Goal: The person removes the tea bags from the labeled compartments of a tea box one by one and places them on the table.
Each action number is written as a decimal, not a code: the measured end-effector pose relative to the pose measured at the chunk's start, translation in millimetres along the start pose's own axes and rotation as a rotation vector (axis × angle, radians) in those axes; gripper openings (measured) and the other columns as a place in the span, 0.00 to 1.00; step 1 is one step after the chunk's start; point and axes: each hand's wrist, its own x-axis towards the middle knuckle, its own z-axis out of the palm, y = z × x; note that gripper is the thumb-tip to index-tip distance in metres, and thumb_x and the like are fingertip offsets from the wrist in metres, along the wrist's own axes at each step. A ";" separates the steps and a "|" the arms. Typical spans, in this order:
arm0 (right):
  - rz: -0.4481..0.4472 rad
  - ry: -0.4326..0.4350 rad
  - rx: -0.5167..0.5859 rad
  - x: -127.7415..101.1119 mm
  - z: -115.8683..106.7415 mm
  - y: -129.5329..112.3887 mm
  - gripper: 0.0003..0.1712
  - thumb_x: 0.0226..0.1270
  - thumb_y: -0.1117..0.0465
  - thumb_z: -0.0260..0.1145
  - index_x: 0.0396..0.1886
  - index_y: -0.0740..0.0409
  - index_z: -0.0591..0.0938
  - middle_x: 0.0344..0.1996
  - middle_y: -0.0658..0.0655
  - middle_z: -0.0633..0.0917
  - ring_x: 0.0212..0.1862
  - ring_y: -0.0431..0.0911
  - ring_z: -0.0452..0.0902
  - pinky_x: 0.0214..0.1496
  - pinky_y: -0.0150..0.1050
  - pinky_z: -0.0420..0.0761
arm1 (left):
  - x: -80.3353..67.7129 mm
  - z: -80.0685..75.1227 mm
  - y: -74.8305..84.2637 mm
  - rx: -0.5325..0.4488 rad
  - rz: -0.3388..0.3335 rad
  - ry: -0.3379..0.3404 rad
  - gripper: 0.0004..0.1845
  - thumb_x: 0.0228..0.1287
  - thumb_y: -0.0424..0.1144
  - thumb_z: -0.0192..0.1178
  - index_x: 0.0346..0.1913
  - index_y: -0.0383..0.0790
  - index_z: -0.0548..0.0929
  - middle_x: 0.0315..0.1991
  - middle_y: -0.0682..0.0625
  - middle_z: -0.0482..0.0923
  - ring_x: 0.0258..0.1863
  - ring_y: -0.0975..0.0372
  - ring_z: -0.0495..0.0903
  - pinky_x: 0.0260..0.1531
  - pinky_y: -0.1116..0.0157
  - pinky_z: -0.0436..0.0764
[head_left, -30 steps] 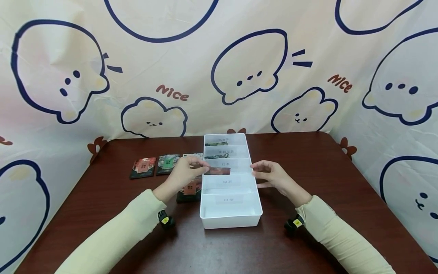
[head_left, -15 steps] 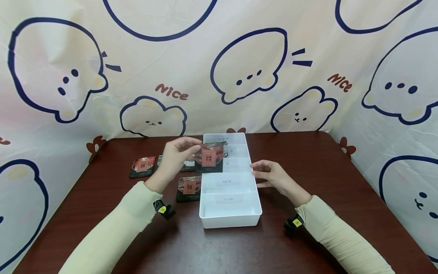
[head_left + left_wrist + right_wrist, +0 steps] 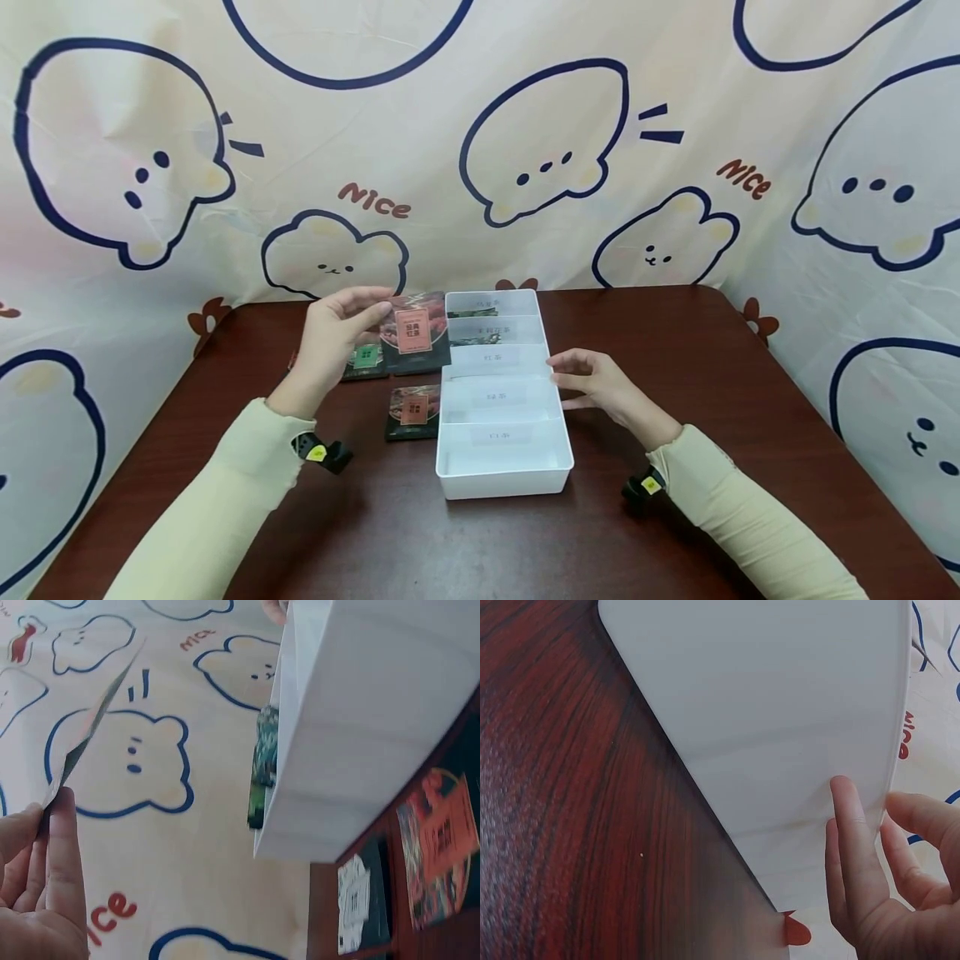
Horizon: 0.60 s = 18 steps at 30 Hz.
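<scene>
My left hand (image 3: 330, 346) pinches a dark tea sachet (image 3: 414, 333) with a red label by its edge. It holds the sachet raised, just left of the white divided box (image 3: 506, 482). In the left wrist view the sachet (image 3: 90, 727) appears edge-on between thumb and fingers. My right hand (image 3: 600, 387) touches the box's right side near the rim. In the right wrist view its fingers (image 3: 851, 840) lie mostly straight against the outer wall. Green-patterned sachets (image 3: 478, 338) stand in the two far compartments; the nearer compartments have labels on their dividers.
Left of the box, another red-labelled sachet (image 3: 412, 412) lies on the brown table (image 3: 337, 533). A green-labelled sachet (image 3: 365, 358) lies farther back, partly covered by the left hand. A cartoon-printed curtain (image 3: 420, 150) surrounds the table's back and sides.
My left hand has lifted the red-labelled sachet out of the middle compartment and carried it up and left, past the box's left rim. The right hand has stayed in place.
</scene>
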 end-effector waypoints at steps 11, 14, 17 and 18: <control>0.004 -0.002 0.008 -2.2 0.5 -2.5 0.23 0.65 0.63 0.67 0.58 0.65 0.75 0.49 0.64 0.77 0.41 0.45 0.81 0.42 0.47 0.86 | -14.6 -33.6 -10.5 -0.047 -0.069 0.103 0.14 0.61 0.39 0.66 0.49 0.37 0.84 0.35 0.59 0.85 0.30 0.70 0.82 0.26 0.74 0.83; 0.010 -0.003 0.011 -3.5 0.7 -3.3 0.23 0.65 0.63 0.67 0.58 0.66 0.75 0.49 0.63 0.78 0.41 0.45 0.81 0.41 0.47 0.86 | -19.3 -41.6 -17.3 -0.063 -0.107 0.119 0.13 0.61 0.39 0.67 0.48 0.39 0.84 0.33 0.59 0.85 0.28 0.71 0.82 0.26 0.74 0.83; 0.013 -0.006 0.017 -4.0 0.6 -3.4 0.23 0.65 0.64 0.67 0.58 0.66 0.75 0.48 0.63 0.78 0.41 0.45 0.81 0.41 0.47 0.86 | -24.3 -49.7 -24.3 -0.050 -0.152 0.113 0.13 0.61 0.39 0.66 0.48 0.39 0.84 0.32 0.60 0.85 0.28 0.71 0.83 0.27 0.73 0.83; 0.014 -0.006 0.020 -3.9 0.5 -3.2 0.23 0.65 0.64 0.67 0.58 0.66 0.75 0.48 0.63 0.78 0.41 0.45 0.81 0.41 0.47 0.86 | -26.0 -52.3 -26.8 -0.044 -0.165 0.108 0.14 0.61 0.39 0.66 0.49 0.39 0.83 0.32 0.60 0.85 0.29 0.71 0.83 0.27 0.73 0.84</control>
